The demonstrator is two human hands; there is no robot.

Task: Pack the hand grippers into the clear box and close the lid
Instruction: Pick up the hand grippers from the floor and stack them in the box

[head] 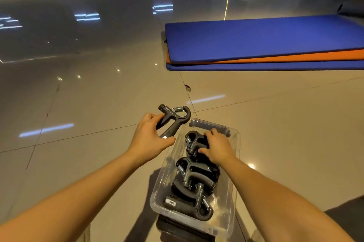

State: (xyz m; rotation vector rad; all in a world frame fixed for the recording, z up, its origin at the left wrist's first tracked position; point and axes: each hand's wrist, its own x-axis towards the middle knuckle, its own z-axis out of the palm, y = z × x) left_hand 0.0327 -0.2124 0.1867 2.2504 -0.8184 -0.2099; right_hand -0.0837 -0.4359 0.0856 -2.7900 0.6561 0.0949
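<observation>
Head-worn wide-angle view, forward and down (close over the clear box (233,172))

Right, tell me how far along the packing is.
Done: three hand grippers lie in the clear box. In hand: the left hand holds a fourth hand gripper by the box's far left corner; the right hand grips the far hand gripper inside. Left: put the fourth in and close the lid; the box is open.
</observation>
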